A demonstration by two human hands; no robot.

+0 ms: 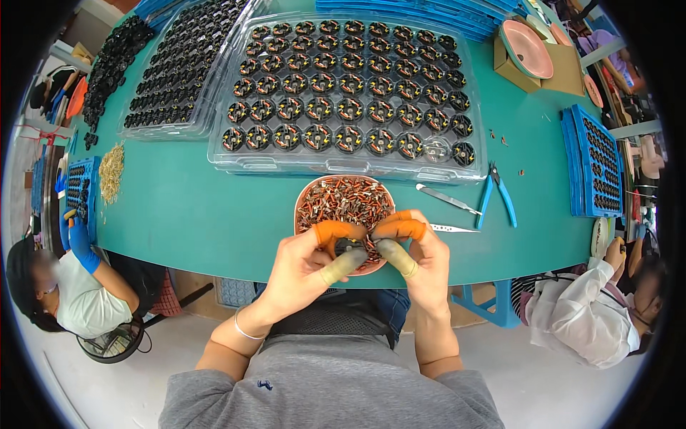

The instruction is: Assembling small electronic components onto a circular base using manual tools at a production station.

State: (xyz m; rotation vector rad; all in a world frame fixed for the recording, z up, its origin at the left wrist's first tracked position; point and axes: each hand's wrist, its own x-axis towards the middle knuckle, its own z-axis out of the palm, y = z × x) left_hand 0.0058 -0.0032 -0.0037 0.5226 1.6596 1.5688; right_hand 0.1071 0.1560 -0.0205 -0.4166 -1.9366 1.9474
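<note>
My left hand (311, 263), with orange and yellowish finger cots, is closed around a small black round part (347, 245), mostly hidden by the fingers. Thumb and fingers of my right hand (416, 255) are pinched together at that part's right side; whatever tiny piece lies between them cannot be made out. Both hands hover over the near side of a pink bowl (298, 205). It is filled with small orange, dark and silvery pieces (345, 200). Beyond it, a clear plastic tray (286, 161) carries rows of black round parts with red and yellow bits (349, 139). One front-row pocket (437, 150) lacks a black part.
Right of the bowl lie tweezers (449, 199), a second pair (455, 229) and blue-handled pliers (497, 195). Another filled tray (179, 79) and loose black parts (118, 61) are at the far left. Blue trays (594, 164) stand right. Co-workers sit at both sides (89, 293) (582, 314).
</note>
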